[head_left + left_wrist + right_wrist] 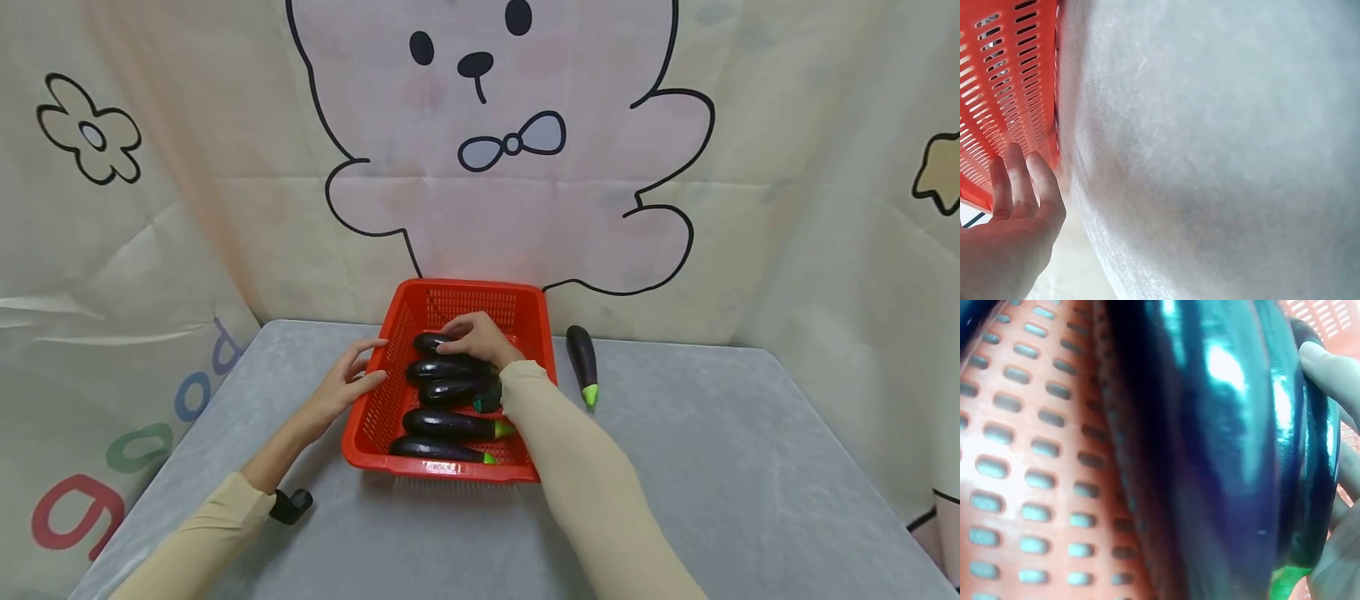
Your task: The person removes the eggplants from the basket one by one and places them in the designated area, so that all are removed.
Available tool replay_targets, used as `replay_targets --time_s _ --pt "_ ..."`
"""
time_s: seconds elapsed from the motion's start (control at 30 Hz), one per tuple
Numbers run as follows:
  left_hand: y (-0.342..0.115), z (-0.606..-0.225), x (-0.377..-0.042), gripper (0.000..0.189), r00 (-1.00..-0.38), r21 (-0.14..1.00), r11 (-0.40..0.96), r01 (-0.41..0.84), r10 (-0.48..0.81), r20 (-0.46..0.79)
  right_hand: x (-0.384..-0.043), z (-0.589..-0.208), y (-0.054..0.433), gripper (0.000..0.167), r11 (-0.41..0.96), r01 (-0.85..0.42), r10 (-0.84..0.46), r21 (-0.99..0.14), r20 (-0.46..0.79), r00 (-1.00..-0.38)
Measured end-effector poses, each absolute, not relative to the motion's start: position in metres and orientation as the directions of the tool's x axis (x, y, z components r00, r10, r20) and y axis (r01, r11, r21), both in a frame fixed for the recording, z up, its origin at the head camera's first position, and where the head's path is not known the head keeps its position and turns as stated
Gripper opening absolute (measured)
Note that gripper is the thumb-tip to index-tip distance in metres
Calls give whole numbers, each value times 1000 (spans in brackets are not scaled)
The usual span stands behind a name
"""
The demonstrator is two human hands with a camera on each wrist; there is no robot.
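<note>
One eggplant (427, 342), farthest in a red basket (480, 472), is gripped by the right hand (480, 339); the basket's side is touched by the left hand (347, 383), fingers apart.

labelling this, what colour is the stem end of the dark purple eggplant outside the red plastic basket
Bright green; the stem end shows best in the head view.

Coloured letters (116, 455) (red, green, blue, purple) are spelling "good" up the left side of the cloth (90, 275); a label (442, 468) on the red basket's rim (375, 461) is appearing unreadably small.
</note>
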State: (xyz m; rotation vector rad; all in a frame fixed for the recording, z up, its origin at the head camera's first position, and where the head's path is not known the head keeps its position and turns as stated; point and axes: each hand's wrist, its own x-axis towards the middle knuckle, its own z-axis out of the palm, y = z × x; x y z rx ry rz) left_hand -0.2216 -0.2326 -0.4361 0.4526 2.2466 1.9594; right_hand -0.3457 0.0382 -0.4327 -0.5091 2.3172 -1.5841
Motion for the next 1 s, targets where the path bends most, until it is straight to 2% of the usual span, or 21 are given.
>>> replay_targets --time_s 0.23,0.6,1.0 --pt "-232 -434 -220 55 -950 982 128 142 298 98 -351 -424 44 37 326 -166 -441 -930 6 -897" --pt "-232 -432 -221 55 -951 967 180 182 282 126 -348 -388 58 37 324 -256 -443 -911 93 -892" --pt "-229 -429 -220 55 -957 988 107 107 280 74 -346 -371 70 35 320 -277 -437 -906 118 -892"
